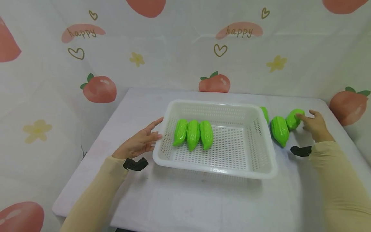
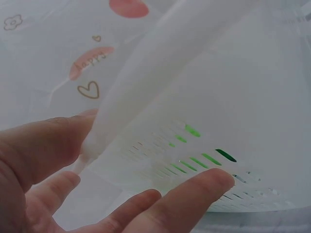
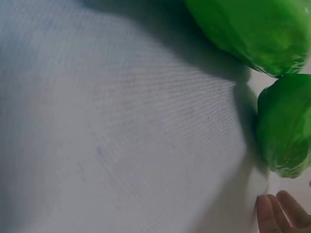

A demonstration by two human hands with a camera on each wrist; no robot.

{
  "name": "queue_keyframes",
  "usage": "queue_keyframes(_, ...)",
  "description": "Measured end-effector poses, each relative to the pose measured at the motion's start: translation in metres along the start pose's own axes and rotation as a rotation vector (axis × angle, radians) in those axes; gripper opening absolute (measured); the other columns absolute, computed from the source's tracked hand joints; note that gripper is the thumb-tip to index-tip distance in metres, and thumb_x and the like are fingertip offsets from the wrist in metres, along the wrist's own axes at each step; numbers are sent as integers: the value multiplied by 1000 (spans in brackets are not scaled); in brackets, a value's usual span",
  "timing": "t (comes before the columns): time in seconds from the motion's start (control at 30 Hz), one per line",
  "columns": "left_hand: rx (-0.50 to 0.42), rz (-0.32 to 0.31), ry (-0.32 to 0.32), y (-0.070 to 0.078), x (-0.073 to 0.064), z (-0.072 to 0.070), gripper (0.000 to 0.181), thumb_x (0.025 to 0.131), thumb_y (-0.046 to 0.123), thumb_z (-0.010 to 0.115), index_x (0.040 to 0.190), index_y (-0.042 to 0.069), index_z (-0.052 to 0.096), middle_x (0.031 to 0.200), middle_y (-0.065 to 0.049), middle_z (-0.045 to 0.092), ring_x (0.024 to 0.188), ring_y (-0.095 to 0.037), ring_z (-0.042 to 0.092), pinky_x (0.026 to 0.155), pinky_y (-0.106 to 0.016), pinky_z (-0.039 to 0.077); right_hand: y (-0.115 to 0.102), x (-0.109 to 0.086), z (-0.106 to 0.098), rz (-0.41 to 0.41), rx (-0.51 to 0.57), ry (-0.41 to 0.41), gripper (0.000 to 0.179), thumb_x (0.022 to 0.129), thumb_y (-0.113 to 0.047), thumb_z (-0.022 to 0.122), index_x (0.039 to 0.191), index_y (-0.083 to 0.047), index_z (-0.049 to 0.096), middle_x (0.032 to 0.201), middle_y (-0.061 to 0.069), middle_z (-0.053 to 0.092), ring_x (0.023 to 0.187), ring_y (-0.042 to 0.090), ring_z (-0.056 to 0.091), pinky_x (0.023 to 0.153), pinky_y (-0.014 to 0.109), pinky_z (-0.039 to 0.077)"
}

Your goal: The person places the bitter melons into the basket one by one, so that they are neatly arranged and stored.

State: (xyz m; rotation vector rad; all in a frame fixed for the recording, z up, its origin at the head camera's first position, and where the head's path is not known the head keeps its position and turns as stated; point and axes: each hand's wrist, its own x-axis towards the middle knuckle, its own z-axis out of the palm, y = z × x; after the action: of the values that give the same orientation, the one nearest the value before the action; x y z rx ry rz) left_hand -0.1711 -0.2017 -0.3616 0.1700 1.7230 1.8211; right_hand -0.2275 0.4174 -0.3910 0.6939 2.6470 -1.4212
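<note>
In the head view my left hand (image 1: 140, 141) is at the left side of a white perforated plastic basket (image 1: 214, 171). Its extended fingers touch the outer wall, and the left wrist view puts the thumb at the rim. Three glossy green star fruits (image 1: 193, 134) lie side by side inside the basket, to the left. Right of it, a star fruit (image 1: 279, 130) on the table meets another star fruit (image 1: 294, 118). My right hand (image 1: 317, 127) is beside that farther fruit, its fingers spread and not curled round it. Part of one more green piece (image 1: 264, 113) shows behind the basket's right rim.
A white cloth covers the table (image 1: 185, 199). Behind it hangs a white backdrop (image 1: 179, 42) printed with peaches, hearts and flowers. Each wrist bears a black strap-like piece (image 1: 135, 164).
</note>
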Motion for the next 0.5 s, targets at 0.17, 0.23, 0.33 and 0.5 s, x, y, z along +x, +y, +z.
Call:
queue_keyframes(0.17, -4, 0, -3, 0, 0, 0, 76, 97, 10, 58, 153, 40, 17, 140, -12, 47, 108, -23, 65, 88, -46, 55, 1, 0, 1, -2, -6, -21, 91, 96, -49, 43, 151, 5, -6, 150, 39, 17, 68, 2, 50, 115, 58, 23)
queue_keyframes(0.23, -6, 1, -4, 0, 0, 1, 76, 97, 10, 58, 153, 40, 18, 140, -12, 46, 109, -23, 65, 88, -46, 55, 1, 0, 2, 0, -17, -28, 93, 95, -51, 43, 150, 6, -7, 150, 40, 16, 76, 13, 57, 115, 58, 23)
queue_keyframes(0.33, -7, 2, -4, 0, 1, 1, 76, 97, 10, 59, 153, 40, 17, 141, -13, 45, 109, -24, 65, 88, -47, 55, 1, 0, 4, 11, -17, -39, 95, 95, -52, 43, 150, 7, -8, 152, 39, 9, 104, 38, 58, 115, 58, 22)
queue_keyframes(0.5, -4, 0, 4, 0, 1, 0, 76, 96, 10, 59, 153, 40, 18, 140, -12, 46, 107, -25, 65, 87, -47, 55, -1, 1, 7, 21, -28, -48, 97, 94, -53, 42, 149, 8, -9, 153, 38, 5, 134, 51, 31, 112, 50, 35)
